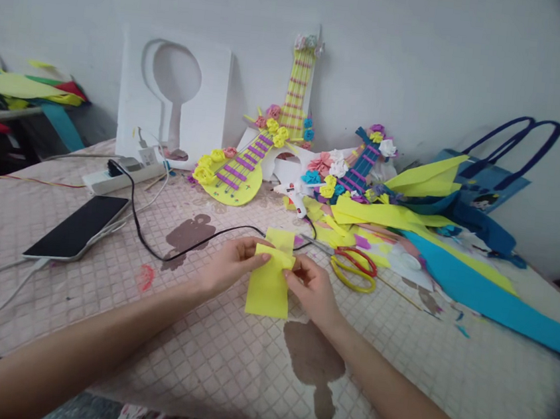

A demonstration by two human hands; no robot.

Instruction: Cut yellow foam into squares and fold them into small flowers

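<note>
At centre, right of a black cable point(162, 258), thumb and fingers of the left hand point(224, 267) are closed on a yellow paper strip point(267, 296), pinched too by the right hand point(317, 295); it could be skewed or torn by uneven tension.

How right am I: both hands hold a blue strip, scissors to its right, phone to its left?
One slip: the head view shows the strip is yellow, not blue. Left hand and right hand hold it, scissors to its right, phone to its left.
</note>
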